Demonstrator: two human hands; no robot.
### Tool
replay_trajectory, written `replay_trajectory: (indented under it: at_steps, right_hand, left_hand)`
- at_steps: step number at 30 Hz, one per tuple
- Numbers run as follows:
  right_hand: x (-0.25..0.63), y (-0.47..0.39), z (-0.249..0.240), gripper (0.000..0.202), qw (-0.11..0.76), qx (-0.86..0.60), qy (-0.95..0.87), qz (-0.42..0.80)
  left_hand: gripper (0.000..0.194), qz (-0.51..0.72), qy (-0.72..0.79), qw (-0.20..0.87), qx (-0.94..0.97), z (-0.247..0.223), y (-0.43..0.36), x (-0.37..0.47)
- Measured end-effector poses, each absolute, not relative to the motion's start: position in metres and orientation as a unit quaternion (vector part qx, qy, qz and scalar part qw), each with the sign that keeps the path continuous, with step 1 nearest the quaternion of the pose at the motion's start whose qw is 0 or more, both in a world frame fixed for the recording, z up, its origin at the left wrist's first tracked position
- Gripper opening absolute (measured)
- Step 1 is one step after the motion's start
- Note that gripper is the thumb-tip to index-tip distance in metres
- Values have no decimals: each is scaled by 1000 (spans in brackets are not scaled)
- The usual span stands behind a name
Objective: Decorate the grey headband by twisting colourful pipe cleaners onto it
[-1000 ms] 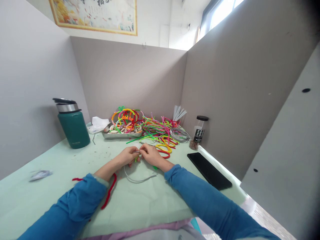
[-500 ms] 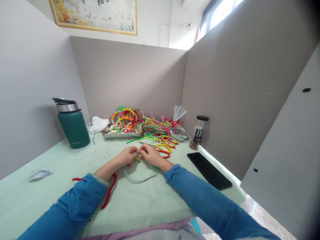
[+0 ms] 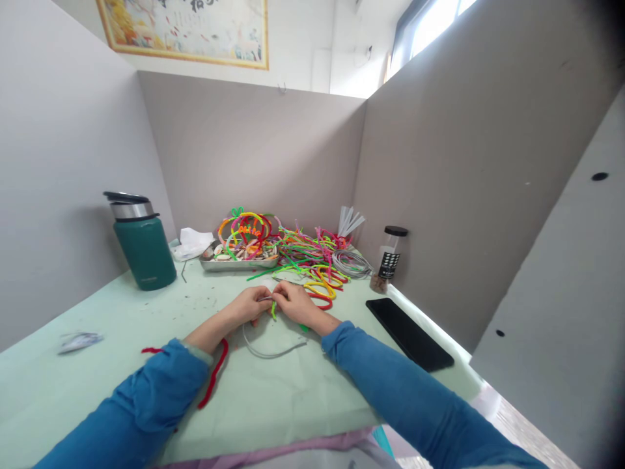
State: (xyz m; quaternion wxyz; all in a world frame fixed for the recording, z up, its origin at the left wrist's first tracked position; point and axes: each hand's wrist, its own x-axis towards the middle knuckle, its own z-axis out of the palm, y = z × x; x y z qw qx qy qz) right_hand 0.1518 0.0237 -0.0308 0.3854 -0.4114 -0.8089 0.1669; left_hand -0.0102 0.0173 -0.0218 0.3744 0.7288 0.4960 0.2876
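Note:
Over the middle of the table, my left hand (image 3: 250, 305) and my right hand (image 3: 291, 303) meet at the fingertips. My left fingers pinch a thin grey cord (image 3: 266, 356), whose loose part curves down onto the table and to the right. A short yellow-green fuzzy stem (image 3: 273, 311) hangs between the hands, pinched by my right fingertips. A red fuzzy stem (image 3: 213, 376) lies beside my left forearm and passes partly under the sleeve. Part of a green piece (image 3: 304, 328) shows below my right wrist.
A metal tray (image 3: 239, 266) with colourful pieces stands at the back, beside piled fuzzy stems (image 3: 312, 251) and a grey cord coil (image 3: 351, 264). A green bottle (image 3: 144, 251) is left; a jar (image 3: 388, 260) and black phone (image 3: 409, 333) are right.
The yellow-green stem has shifted slightly right and now hangs lower between my fingertips. Both hands stay in nearly the same place.

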Motion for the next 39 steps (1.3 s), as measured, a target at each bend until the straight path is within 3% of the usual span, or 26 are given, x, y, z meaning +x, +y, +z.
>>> replay_trajectory:
  at_steps: [6,15,25,29,34,39]
  right_hand:
    - [152,25,-31,13,381,-410,-811,168]
    - [151,22,-29,11,379,-416,-809,169]
    - [152,23,-29,12,384,-407,-812,167]
    - [151,24,-30,13,385,-405,-813,165]
    - [150,25,-31,13,382,-410,-812,164]
    - [151,26,-32,14,381,-415,-810,165]
  left_hand:
    - [31,283,503,365,730,-23,19,-10]
    - [16,271,511,366,728,-16,13,-6]
    - [16,279,519,348,729,-16,12,-6]
    - [19,264,535,286,749,-14,12,-6]
    - [15,256,523,130,802,-13,14,-8]
    - [18,243,524,105,810,-12,13,-7]
